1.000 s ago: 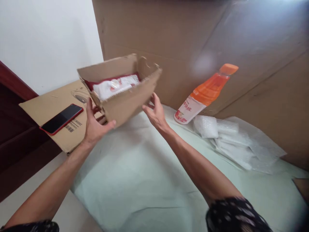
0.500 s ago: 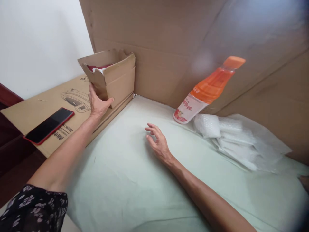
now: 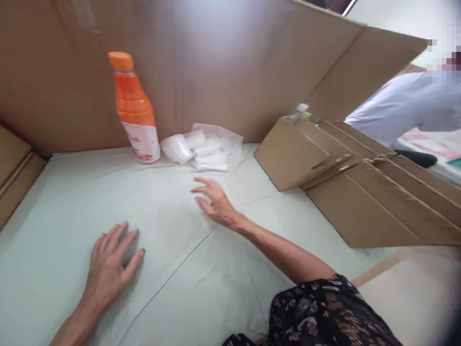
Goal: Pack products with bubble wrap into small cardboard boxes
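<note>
My left hand [image 3: 111, 266] is over the pale green cloth [image 3: 173, 288] at the lower left, fingers spread and holding nothing. Further up, my right hand [image 3: 214, 202] hovers near the middle with its fingers apart and slightly curled, also empty. Just beyond it lies a crumpled heap of bubble wrap [image 3: 212, 149] against the cardboard wall. Left of the wrap stands a bottle of orange drink [image 3: 139, 113] with an orange cap and a pale label, leaning a little in the view.
Cardboard boxes [image 3: 306, 149] stand on the right, a clear bottle top [image 3: 301, 109] showing behind one. A tall cardboard wall [image 3: 216, 72] closes the back. Another box [image 3: 18, 168] borders the left edge. A person in a light shirt [image 3: 396, 105] is beyond the wall.
The view has swung to the right. My left hand has let go of the small open carton and come down over the cloth. My right hand stays open, now nearer the bubble wrap.
</note>
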Demonstrator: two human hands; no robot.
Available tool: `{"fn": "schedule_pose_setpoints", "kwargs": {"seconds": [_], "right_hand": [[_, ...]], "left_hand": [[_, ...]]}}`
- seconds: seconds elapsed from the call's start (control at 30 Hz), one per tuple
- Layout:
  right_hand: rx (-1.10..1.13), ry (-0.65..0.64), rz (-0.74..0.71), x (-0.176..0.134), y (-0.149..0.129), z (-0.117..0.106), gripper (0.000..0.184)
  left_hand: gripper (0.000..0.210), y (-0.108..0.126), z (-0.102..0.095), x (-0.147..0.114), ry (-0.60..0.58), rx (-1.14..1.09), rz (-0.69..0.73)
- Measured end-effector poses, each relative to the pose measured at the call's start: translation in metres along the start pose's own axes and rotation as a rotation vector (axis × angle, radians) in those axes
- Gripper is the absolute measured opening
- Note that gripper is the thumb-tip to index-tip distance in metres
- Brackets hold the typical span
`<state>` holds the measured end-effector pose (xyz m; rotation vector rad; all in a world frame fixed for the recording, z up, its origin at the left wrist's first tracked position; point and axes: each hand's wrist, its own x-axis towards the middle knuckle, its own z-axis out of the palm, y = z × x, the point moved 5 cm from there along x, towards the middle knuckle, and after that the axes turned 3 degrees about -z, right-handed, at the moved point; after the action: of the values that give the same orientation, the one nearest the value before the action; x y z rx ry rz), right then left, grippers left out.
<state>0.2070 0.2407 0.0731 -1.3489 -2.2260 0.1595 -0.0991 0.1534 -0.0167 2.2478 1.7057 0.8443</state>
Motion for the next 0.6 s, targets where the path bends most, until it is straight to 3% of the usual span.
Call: {"fn": "schedule_pose_setpoints", "kwargs": {"seconds": [0.07, 0.17, 0.2, 0.27, 0.33, 0.4, 0.5, 0.6], "right_hand": [[-0.161, 0.124, 0.099, -0.009, 0.047, -0.07, 0.034], [-0.341, 0.347, 0.284, -0.025, 0.125, -0.172, 0.057], [-0.468, 0.39, 0.365, -0.032, 0.15, -0.198, 0.051], [-0.571, 0.325, 0.467, -0.041, 0.19, -0.228, 0.02], [-0.578, 0.216, 0.478, -0.05, 0.208, -0.238, 0.026], [-0.549, 0.14, 0.422, -0.059, 0.2, -0.234, 0.032], [-0.519, 0.088, 0.303, -0.077, 0.15, -0.217, 0.02], [-0.363, 0.05, 0.061, -0.094, 0.077, -0.197, 0.016]], "left_hand": [[0.044, 0.03, 0.02, -0.014, -0.065, 0.004, 0.099], [0.044, 0.054, 0.028, -0.022, -0.066, -0.017, 0.1], [0.043, 0.058, 0.027, -0.022, -0.059, -0.025, 0.075], [0.038, 0.06, 0.024, -0.021, -0.04, -0.039, 0.02], [0.034, 0.061, 0.021, -0.018, -0.03, -0.057, -0.031], [0.032, 0.063, 0.018, -0.015, -0.038, -0.101, -0.101], [0.038, 0.07, 0.012, -0.012, -0.069, -0.21, -0.244], [0.055, 0.086, 0.001, -0.009, -0.056, -0.262, -0.288]]}}
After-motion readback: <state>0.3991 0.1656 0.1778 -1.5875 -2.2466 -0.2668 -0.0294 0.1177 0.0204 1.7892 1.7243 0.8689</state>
